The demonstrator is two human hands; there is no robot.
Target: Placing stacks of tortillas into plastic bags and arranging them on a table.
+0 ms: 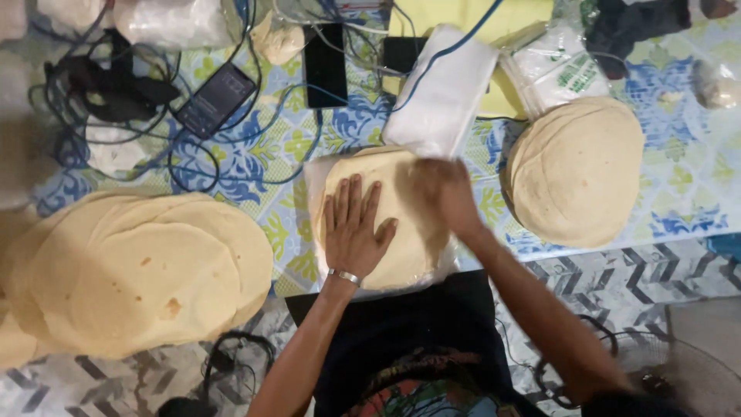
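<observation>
Left hand [353,232] lies flat and open on the middle of three tortilla stacks [401,224], while the blurred right hand [441,193] touches its edge, grip unclear.

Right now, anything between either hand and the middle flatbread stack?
Nothing visible. The left hand lies flat on the middle flatbread stack. The right hand, blurred, is at the stack's far edge by the white bag pile.

White printed bag pack [557,68], dark phones [325,65]
</observation>
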